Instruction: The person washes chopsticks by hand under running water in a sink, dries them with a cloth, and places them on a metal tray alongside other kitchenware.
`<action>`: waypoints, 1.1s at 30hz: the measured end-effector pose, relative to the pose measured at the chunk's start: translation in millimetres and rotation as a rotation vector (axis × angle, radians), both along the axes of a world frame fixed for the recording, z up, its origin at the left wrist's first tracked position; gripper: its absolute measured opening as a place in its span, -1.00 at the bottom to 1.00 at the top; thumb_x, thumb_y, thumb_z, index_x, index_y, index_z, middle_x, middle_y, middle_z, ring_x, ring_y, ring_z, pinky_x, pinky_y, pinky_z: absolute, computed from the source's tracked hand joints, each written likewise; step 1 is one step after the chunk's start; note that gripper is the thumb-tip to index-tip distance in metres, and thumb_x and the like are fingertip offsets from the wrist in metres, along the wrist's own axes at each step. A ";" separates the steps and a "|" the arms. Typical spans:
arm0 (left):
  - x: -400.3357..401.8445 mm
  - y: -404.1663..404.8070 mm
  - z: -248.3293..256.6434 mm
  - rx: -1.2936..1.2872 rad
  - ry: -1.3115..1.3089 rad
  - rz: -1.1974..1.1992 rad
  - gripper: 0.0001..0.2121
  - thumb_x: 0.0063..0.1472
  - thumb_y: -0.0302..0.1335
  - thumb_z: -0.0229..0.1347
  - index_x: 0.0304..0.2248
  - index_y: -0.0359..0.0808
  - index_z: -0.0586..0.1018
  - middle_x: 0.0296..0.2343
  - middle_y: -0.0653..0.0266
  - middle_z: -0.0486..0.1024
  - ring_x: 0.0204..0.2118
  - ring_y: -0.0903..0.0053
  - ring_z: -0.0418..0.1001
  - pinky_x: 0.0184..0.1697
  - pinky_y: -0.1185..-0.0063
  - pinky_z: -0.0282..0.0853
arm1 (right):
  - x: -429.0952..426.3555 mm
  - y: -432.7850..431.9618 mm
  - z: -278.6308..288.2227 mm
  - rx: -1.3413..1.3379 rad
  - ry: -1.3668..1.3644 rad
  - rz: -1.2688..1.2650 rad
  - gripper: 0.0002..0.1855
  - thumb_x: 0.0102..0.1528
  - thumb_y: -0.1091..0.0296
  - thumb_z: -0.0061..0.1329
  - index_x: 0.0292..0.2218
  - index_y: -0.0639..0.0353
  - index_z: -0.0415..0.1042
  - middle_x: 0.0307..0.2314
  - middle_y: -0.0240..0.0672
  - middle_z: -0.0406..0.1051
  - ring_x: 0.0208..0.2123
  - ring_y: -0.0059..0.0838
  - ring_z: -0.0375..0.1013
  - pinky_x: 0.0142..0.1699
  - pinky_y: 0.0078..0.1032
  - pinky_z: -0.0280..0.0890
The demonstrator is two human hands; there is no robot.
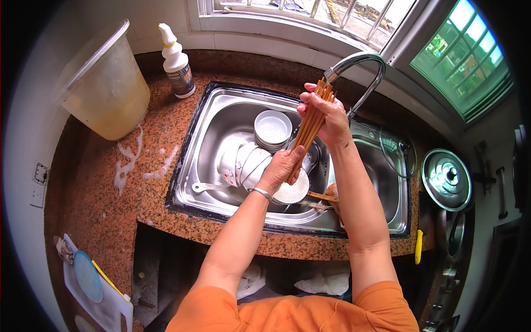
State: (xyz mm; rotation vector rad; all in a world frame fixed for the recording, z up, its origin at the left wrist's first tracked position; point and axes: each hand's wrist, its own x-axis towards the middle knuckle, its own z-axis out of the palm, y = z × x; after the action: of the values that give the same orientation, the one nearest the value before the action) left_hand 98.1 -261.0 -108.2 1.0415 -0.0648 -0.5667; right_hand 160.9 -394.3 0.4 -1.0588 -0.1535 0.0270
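Note:
A bundle of wooden chopsticks [308,126] slants over the left basin of the stainless steel sink [220,111]. My left hand [280,168] grips its lower end, while my right hand [330,114] is wrapped around the upper part. The upper tips are close to the spout of the chrome faucet [361,58]; whether water runs cannot be made out. Under my hands, a stack of white bowls [273,126] stands upright. Beside it lies a row of tilted bowls with red marks [238,162]. Another white bowl [292,189] is partly hidden below my left hand.
Foam streaks [129,159] lie on the granite counter [161,124], near a large plastic bucket [112,91] and a spray bottle [176,66]. At right are a metal lid [446,178], a glass lid [398,151] and a yellow-handled knife [419,247]. A white cutting board [83,286] is at lower left.

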 end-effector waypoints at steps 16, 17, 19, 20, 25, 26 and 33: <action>7.3 0.8 -11.0 0.358 0.033 -0.091 -0.84 0.03 -0.39 0.23 -0.48 -0.17 0.46 -0.59 0.48 0.42 -0.52 0.72 0.38 -0.43 0.66 0.31 | -1.1 10.1 -7.2 -0.121 0.004 0.031 -0.74 0.12 0.31 -0.02 -0.24 0.35 0.43 -0.47 -0.28 0.45 -0.46 -0.39 0.52 -0.32 -0.49 0.44; 7.8 2.2 -11.7 0.304 0.048 -0.088 -0.84 0.04 -0.39 0.23 -0.47 -0.17 0.47 -0.57 0.48 0.43 -0.51 0.71 0.39 -0.41 0.65 0.33 | 0.9 5.3 -7.0 -0.121 -0.020 0.006 -0.75 0.14 0.32 -0.05 -0.23 0.35 0.41 -0.46 -0.28 0.44 -0.46 -0.40 0.51 -0.31 -0.46 0.43; 8.9 6.8 -5.5 0.057 0.124 -0.110 -0.83 0.09 -0.37 0.20 -0.38 -0.22 0.49 -0.53 0.41 0.47 -0.45 0.66 0.45 -0.36 0.63 0.38 | 6.9 -5.3 0.8 -0.037 0.023 -0.039 -0.76 0.16 0.33 -0.07 -0.22 0.33 0.40 -0.46 -0.28 0.44 -0.45 -0.40 0.49 -0.30 -0.44 0.41; 8.7 9.8 -2.8 -0.055 0.145 -0.096 -0.80 0.10 -0.33 0.20 -0.37 -0.24 0.49 -0.53 0.40 0.47 -0.46 0.65 0.46 -0.37 0.64 0.38 | 8.2 -10.7 3.2 -0.034 0.042 -0.089 -0.75 0.16 0.32 -0.08 -0.21 0.34 0.37 -0.45 -0.26 0.43 -0.44 -0.39 0.47 -0.30 -0.43 0.39; 15.6 11.8 -14.4 -0.202 0.139 -0.165 -0.67 0.14 -0.15 0.15 -0.34 -0.28 0.47 -0.65 0.38 0.39 -0.65 0.71 0.31 -0.61 0.74 0.16 | 12.0 -9.4 3.8 -0.016 0.023 -0.052 -0.69 0.13 0.30 -0.02 -0.15 0.33 0.36 -0.45 -0.24 0.44 -0.44 -0.36 0.50 -0.25 -0.41 0.42; 16.6 12.9 -17.3 -0.218 0.146 -0.167 -0.63 0.13 -0.11 0.13 -0.35 -0.29 0.46 -0.65 0.38 0.38 -0.69 0.72 0.25 -0.65 0.75 0.08 | 10.4 -4.5 1.9 -0.065 0.033 -0.079 -0.69 0.12 0.31 0.00 -0.17 0.34 0.36 -0.45 -0.25 0.45 -0.44 -0.37 0.50 -0.25 -0.40 0.43; 13.4 12.2 -8.0 -0.255 0.231 0.003 -0.51 0.12 0.05 0.05 -0.39 -0.31 0.45 -0.72 0.38 0.33 -0.78 0.75 0.13 -0.74 0.77 -0.04 | -2.8 11.3 -38.4 -0.081 0.055 -0.038 -0.70 0.09 0.26 0.04 -0.24 0.31 0.35 -0.46 -0.27 0.41 -0.45 -0.34 0.53 -0.28 -0.46 0.44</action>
State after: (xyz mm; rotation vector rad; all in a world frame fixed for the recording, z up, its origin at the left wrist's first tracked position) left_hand 111.5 -248.8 -116.3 0.7239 0.0665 -0.6540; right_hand 158.1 -383.0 -37.9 -1.1409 -0.0831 0.0278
